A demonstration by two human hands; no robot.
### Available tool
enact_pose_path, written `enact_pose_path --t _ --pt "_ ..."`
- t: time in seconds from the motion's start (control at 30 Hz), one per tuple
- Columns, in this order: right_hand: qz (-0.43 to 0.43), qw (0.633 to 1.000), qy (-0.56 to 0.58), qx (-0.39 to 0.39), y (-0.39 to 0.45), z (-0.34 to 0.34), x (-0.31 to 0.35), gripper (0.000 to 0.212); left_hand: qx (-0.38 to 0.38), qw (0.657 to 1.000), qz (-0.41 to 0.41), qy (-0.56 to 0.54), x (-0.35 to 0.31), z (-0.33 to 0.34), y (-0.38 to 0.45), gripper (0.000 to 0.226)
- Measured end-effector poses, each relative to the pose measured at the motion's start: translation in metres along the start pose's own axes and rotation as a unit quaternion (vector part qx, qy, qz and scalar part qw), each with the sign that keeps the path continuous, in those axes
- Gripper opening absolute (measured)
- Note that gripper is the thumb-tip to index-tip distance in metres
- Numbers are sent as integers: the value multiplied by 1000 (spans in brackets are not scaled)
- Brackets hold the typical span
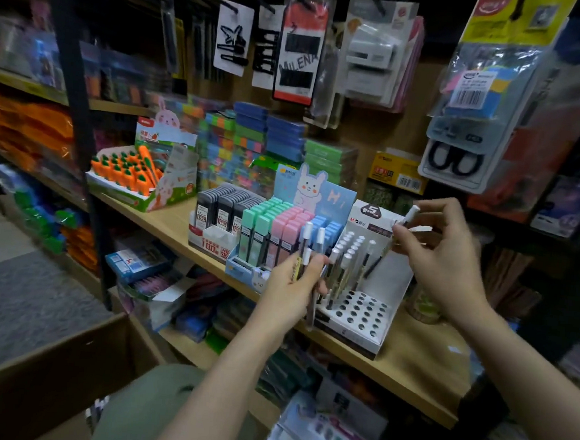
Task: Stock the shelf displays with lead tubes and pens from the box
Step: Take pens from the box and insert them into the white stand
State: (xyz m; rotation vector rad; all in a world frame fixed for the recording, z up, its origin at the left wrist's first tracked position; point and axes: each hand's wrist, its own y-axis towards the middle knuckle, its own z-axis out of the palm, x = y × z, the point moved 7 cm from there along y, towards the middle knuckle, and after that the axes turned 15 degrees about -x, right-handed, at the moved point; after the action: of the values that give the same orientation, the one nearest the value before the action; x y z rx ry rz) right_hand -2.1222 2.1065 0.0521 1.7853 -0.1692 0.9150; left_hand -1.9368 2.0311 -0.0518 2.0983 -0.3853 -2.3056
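While the left hand (291,285) is gripping a bundle of white-capped pens (305,255), the right hand (441,251) is pinching a single pen (406,221) above the white pen display (362,293), beside the lead tube display (273,239) on the shelf (419,363).

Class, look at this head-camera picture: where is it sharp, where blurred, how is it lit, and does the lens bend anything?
Head view: sharpest mid-frame, on the pen stand and the pens in the left hand; the right hand is motion-smeared; the left shelves blur heavily; light is dim, with glare on the hanging packets; the wide lens bows the black post.
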Motion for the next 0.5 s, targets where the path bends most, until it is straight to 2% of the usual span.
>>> enact_pose_path --t 0.13,0.3,0.5 --pt "-25 998 -44 36 -11 19 -11 33 9 1000 -26 -15 5 5 -4 24" --pt "-29 996 -74 46 -21 29 -24 30 1 989 -99 -112 4 -1 -9 24" --pt "16 996 -83 41 -20 28 -38 27 2 996 -62 -66 3 -6 -14 18"
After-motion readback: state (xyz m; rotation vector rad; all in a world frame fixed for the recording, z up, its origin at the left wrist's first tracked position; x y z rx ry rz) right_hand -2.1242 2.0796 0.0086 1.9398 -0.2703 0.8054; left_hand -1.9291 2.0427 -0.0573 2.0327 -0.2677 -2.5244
